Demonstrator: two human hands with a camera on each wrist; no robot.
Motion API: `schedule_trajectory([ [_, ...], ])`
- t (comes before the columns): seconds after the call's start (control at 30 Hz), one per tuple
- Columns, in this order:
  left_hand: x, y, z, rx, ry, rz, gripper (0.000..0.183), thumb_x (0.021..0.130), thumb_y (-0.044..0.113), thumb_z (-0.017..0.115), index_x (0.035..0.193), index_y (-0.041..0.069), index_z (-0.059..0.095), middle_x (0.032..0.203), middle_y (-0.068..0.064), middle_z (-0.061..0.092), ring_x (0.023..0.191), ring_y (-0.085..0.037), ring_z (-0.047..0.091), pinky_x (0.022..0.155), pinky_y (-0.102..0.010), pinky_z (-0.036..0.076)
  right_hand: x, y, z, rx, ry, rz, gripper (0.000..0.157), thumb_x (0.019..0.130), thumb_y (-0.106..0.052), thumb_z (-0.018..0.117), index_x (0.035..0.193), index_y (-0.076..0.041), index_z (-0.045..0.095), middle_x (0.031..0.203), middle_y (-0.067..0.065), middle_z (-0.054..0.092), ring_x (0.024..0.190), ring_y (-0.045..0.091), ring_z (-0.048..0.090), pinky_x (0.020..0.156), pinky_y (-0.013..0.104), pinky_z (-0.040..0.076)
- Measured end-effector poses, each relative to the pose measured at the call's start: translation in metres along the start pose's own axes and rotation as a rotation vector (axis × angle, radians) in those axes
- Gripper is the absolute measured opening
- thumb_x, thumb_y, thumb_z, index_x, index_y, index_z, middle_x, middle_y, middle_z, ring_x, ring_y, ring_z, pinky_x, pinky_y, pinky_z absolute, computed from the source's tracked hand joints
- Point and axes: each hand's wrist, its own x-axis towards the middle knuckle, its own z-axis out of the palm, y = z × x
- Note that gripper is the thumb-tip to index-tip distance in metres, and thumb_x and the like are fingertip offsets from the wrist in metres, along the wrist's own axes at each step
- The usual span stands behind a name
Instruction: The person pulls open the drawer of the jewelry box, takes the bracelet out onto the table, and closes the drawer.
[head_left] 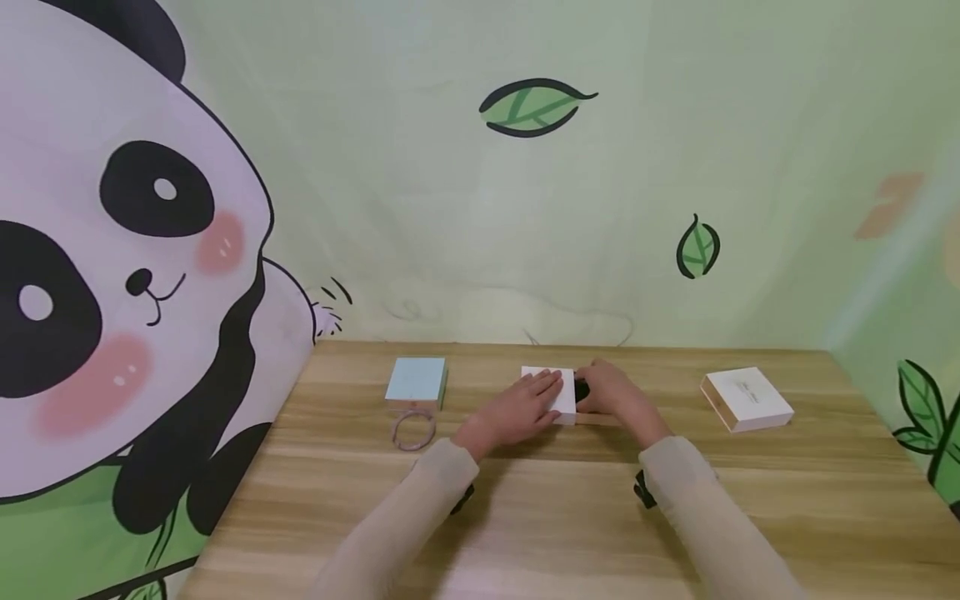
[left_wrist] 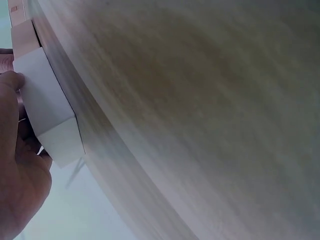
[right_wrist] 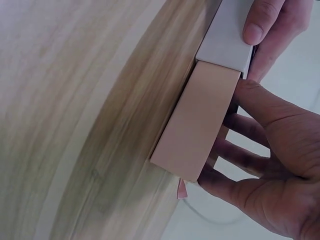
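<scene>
A white box sleeve [head_left: 567, 407] lies on the table with its peach inner drawer [right_wrist: 197, 115] slid out to the right. My left hand [head_left: 521, 408] holds the sleeve, fingers spread over the top and thumb [right_wrist: 253, 34] on the near side. My right hand [head_left: 611, 396] is curled over the drawer, fingers [right_wrist: 242, 157] reaching past its upper edge. Between the sleeve and that hand shows something black [head_left: 581, 389], partly hidden by the fingers. A small pink tab [right_wrist: 182, 189] sticks out at the drawer's end.
To the left sits a light blue box [head_left: 416, 379] with a thin pale ring-shaped item [head_left: 413, 431] in front of it. Another white box [head_left: 747, 400] with peach sides stands angled at the right. Behind the wooden table [head_left: 555, 517] hangs a printed backdrop [head_left: 420, 192].
</scene>
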Motion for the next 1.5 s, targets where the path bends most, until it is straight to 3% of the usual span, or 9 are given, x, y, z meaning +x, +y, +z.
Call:
schedule_trajectory([
  [0.2, 0.0, -0.001, -0.002, -0.018, 0.015, -0.041, 0.062, 0.111, 0.041, 0.037, 0.161, 0.006, 0.026, 0.168, -0.006, 0.024, 0.155, -0.021, 0.021, 0.125, -0.038, 0.021, 0.01, 0.001, -0.001, -0.043, -0.003, -0.06, 0.049, 0.084, -0.019, 0.083, 0.124, 0.005, 0.068, 0.117, 0.022, 0.067, 0.109, 0.036, 0.06, 0.098, 0.05, 0.05],
  [0.47, 0.005, 0.0, 0.006, -0.185, 0.054, -0.095, 0.064, 0.108, 0.044, 0.044, 0.161, 0.01, 0.03, 0.168, -0.001, 0.025, 0.155, -0.018, 0.021, 0.125, -0.036, 0.02, 0.004, 0.004, -0.016, -0.021, -0.041, -0.048, 0.047, 0.08, -0.018, 0.083, 0.119, 0.003, 0.069, 0.113, 0.018, 0.068, 0.102, 0.031, 0.06, 0.092, 0.048, 0.052],
  [0.67, 0.009, 0.001, 0.008, -0.265, 0.066, -0.116, 0.066, 0.107, 0.046, 0.046, 0.161, 0.013, 0.029, 0.168, 0.002, 0.023, 0.155, -0.016, 0.017, 0.125, -0.035, 0.017, -0.01, 0.001, -0.023, -0.009, 0.038, -0.073, 0.047, 0.079, -0.017, 0.084, 0.118, 0.004, 0.068, 0.111, 0.02, 0.067, 0.1, 0.032, 0.061, 0.09, 0.048, 0.053],
  [0.83, 0.011, 0.004, 0.009, -0.276, 0.083, -0.105, 0.065, 0.107, 0.044, 0.047, 0.16, 0.011, 0.031, 0.168, 0.0, 0.025, 0.155, -0.018, 0.019, 0.125, -0.035, 0.016, -0.027, -0.01, -0.018, 0.007, 0.125, -0.151, 0.049, 0.079, -0.019, 0.084, 0.119, 0.004, 0.068, 0.116, 0.025, 0.063, 0.108, 0.041, 0.059, 0.095, 0.054, 0.051],
  [0.97, 0.013, 0.004, 0.01, -0.261, 0.103, -0.106, 0.062, 0.108, 0.04, 0.048, 0.159, 0.007, 0.033, 0.167, -0.004, 0.027, 0.155, -0.021, 0.021, 0.126, -0.037, 0.018, -0.043, -0.019, -0.011, 0.019, 0.116, -0.181, 0.047, 0.081, -0.02, 0.083, 0.12, 0.001, 0.068, 0.122, 0.028, 0.059, 0.112, 0.045, 0.057, 0.095, 0.057, 0.051],
  [1.2, 0.02, 0.0, 0.007, -0.288, 0.112, -0.171, 0.062, 0.107, 0.039, 0.051, 0.157, 0.005, 0.037, 0.166, -0.006, 0.029, 0.154, -0.022, 0.023, 0.126, -0.036, 0.017, -0.065, -0.025, 0.007, 0.064, 0.115, -0.215, 0.042, 0.08, -0.02, 0.083, 0.116, -0.004, 0.071, 0.113, 0.018, 0.062, 0.096, 0.031, 0.06, 0.084, 0.048, 0.055],
  [1.5, 0.024, -0.006, 0.002, -0.308, 0.13, -0.191, 0.062, 0.105, 0.034, 0.053, 0.156, 0.003, 0.038, 0.165, -0.006, 0.031, 0.154, -0.023, 0.024, 0.126, -0.037, 0.016, -0.061, -0.027, 0.029, 0.105, 0.133, -0.314, 0.037, 0.074, -0.011, 0.085, 0.106, -0.003, 0.069, 0.108, 0.014, 0.062, 0.097, 0.026, 0.059, 0.085, 0.046, 0.054],
])
